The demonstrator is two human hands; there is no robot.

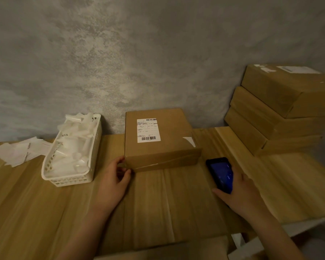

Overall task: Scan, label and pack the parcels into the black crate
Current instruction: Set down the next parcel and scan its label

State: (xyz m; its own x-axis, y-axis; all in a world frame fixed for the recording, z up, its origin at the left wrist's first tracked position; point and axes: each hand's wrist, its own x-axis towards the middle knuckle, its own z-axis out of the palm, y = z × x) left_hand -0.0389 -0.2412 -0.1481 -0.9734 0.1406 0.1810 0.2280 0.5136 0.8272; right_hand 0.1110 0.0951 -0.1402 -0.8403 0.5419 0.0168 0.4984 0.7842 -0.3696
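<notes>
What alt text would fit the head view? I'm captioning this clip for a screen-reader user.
A person's left hand grips the near left corner of a labelled cardboard parcel on a wooden table, while the right hand holds a dark handheld scanner beside it. A white basket of paper scraps sits to the left; three more stacked boxes stand at right.

Head cam, worn by person, looks fwd and down, close over wooden table toward grey wall.

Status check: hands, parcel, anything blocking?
Left hand grips the parcel at its near left corner. Right hand holds the scanner. Label up, nothing blocking it. Black crate not in view.
</notes>
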